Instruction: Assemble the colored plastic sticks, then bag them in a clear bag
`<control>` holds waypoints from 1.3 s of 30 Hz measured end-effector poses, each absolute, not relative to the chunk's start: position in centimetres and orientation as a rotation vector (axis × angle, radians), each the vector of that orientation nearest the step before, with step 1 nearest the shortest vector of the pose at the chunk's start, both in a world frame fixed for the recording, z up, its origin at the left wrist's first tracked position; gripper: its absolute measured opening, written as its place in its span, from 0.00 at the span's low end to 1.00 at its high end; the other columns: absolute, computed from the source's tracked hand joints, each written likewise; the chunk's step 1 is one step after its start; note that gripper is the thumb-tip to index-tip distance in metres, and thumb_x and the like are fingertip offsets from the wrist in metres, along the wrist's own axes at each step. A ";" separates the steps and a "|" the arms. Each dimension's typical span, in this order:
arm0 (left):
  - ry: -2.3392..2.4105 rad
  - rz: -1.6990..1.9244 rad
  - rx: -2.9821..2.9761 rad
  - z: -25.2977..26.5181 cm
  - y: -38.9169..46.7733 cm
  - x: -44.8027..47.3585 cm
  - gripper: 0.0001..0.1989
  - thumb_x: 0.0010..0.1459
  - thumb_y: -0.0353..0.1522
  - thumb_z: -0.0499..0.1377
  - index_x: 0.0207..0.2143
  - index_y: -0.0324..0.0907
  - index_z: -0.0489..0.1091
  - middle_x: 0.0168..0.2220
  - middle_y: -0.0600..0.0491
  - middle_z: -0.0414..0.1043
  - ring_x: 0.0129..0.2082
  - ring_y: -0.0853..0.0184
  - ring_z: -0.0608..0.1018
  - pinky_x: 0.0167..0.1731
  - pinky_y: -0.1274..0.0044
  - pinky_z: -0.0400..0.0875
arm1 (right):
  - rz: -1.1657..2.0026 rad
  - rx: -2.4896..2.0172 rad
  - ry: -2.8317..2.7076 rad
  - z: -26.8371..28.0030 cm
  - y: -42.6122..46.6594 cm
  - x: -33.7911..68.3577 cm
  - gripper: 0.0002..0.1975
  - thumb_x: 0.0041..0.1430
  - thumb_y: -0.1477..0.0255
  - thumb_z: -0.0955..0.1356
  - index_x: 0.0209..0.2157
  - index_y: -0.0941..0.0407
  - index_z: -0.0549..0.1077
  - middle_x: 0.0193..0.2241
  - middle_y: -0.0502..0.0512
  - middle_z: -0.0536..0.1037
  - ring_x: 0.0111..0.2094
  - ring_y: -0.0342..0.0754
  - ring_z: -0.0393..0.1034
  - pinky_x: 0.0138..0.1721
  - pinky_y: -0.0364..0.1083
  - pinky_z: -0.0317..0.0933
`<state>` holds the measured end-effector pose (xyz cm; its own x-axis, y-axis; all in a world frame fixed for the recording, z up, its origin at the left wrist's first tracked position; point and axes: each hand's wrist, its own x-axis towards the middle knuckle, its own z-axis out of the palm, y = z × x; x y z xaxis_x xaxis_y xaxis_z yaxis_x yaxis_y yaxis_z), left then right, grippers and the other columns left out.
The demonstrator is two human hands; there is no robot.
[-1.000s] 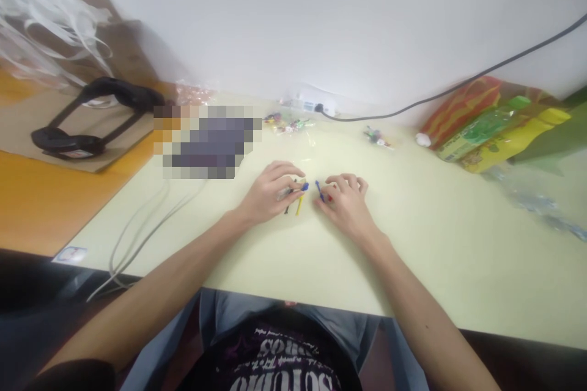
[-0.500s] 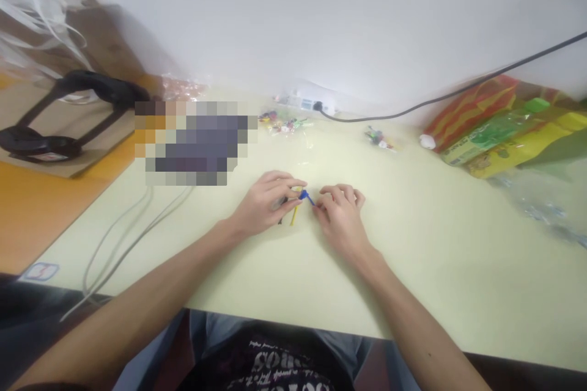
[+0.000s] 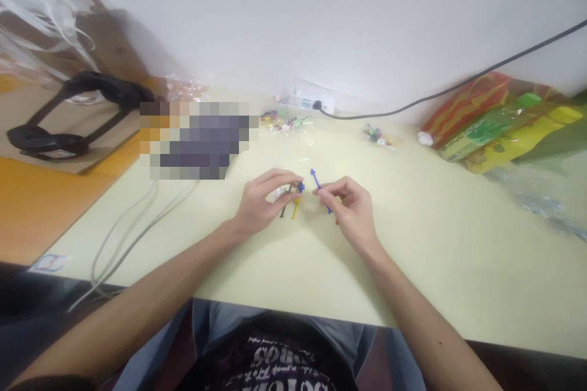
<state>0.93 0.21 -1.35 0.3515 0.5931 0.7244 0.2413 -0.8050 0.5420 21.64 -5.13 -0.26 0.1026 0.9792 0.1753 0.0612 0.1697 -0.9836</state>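
Blue pointed stick now lifted, tilted.

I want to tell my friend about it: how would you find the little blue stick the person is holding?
Start at the pale yellow table and find the two hands meeting in its middle. The right hand pinches a thin blue stick, slanting up with a small arrow-like tip. The left hand holds a bunch with yellow and black legs hanging down; this one is single and all blue.
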 end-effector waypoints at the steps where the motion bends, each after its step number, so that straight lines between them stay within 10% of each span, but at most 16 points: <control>1: 0.724 1.432 2.279 -1.4 0.2 1.0 0.09 0.65 0.31 0.66 0.48 0.44 0.78 0.44 0.47 0.81 0.42 0.64 0.82 0.44 0.73 0.78 | 1.032 -1.125 -1.212 -0.2 -5.1 21.6 0.14 0.57 0.59 0.77 0.31 0.53 0.76 0.32 0.54 0.82 0.28 0.47 0.73 0.27 0.46 0.66; 7: 0.643 1.341 2.225 -1.6 0.0 1.0 0.07 0.63 0.32 0.67 0.44 0.42 0.79 0.41 0.48 0.82 0.41 0.65 0.84 0.44 0.75 0.78 | 1.277 -0.966 -1.131 -0.8 -4.8 21.5 0.19 0.45 0.59 0.82 0.32 0.53 0.77 0.26 0.50 0.81 0.26 0.48 0.77 0.29 0.46 0.70; 39: 0.627 1.083 1.670 -2.3 -0.4 1.8 0.11 0.59 0.35 0.70 0.42 0.39 0.80 0.41 0.47 0.82 0.39 0.64 0.83 0.43 0.73 0.79 | 1.420 -0.892 -1.062 -2.4 -4.8 20.9 0.20 0.45 0.57 0.82 0.30 0.54 0.76 0.29 0.49 0.81 0.28 0.47 0.79 0.37 0.49 0.77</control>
<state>1.78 -0.42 -2.28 0.4630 0.8104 0.3589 -0.0923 -0.3587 0.9289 20.92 -4.77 -2.38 -0.1194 0.9921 0.0390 -0.3175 -0.0009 -0.9482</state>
